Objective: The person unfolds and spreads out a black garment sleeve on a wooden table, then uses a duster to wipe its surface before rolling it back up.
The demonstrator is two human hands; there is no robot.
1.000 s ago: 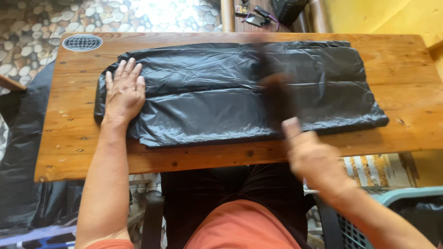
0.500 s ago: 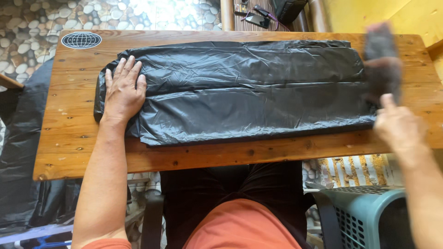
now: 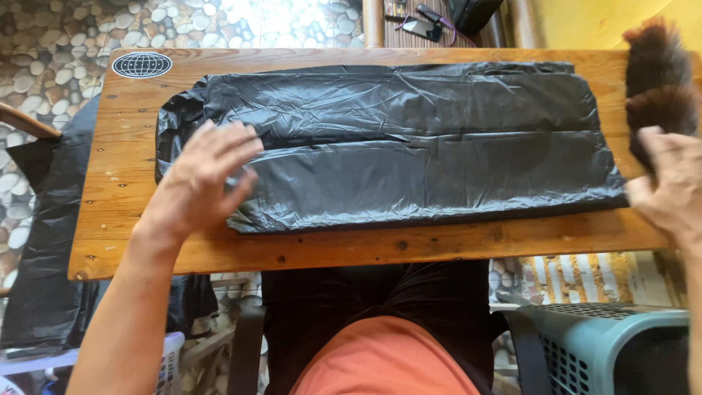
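My left hand (image 3: 208, 179) hovered, fingers spread and holding nothing, over the left end of a folded black plastic bag (image 3: 409, 143) that lay flat on a wooden table (image 3: 351, 245). Whether my palm touched the plastic I could not tell; the fingertips looked blurred and slightly lifted. From that hand the bag stretched away to the right, its long axis running across the table from left to right, with a lengthwise fold line down its middle. My left hand was the nearer one, sitting right above the bag's near-left corner.

My right hand (image 3: 669, 186) was at the far right edge of the table, just past the bag's right end, closed around the handle of a dark bristled brush (image 3: 658, 80). The brush head pointed away from me and was clear of the plastic.

Nothing stood on the bag between my two hands. Beyond my left hand, at the table's far corner, was a round globe sticker (image 3: 142, 64). More black plastic sheeting (image 3: 44, 241) hung off the table to the left of my forearm. Below my right hand, beside my lap, stood a teal plastic basket (image 3: 607, 344).
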